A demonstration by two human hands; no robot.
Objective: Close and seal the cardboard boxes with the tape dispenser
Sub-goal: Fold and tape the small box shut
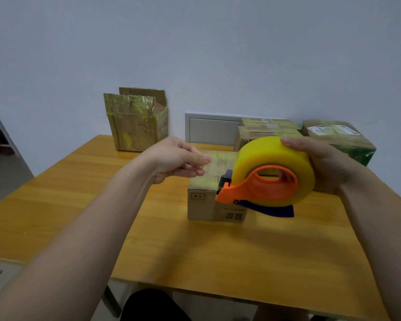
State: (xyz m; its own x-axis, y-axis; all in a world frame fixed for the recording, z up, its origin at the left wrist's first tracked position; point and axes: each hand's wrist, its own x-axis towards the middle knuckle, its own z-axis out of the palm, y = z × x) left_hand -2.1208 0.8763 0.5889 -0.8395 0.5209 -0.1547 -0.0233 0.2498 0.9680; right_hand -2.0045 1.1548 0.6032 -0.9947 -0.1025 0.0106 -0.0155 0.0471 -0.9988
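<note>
A small cardboard box (214, 193) is set near the middle of the wooden table (218, 256), its top flaps down and already glossy with tape. Above and just right of this box, the tape dispenser (267, 179) is held in the air by the right hand (322, 163), which is wrapped around the back of the yellow tape roll, the orange frame and its cutter end pointed toward the box. Above the box's left top edge, the left hand (178, 158) is held with thumb and fingertips pinched together, apparently on the free end of the clear tape; whether anything is actually gripped cannot be told.

The step in hand is judged to be the drawing out of a strip. Next, the tape end is to be pressed onto the box and the dispenser pulled along the seam.

Behind the box, to the left, an open box (137, 121) is stood by the wall; behind it to the right, taped boxes (333, 135) are stacked.
</note>
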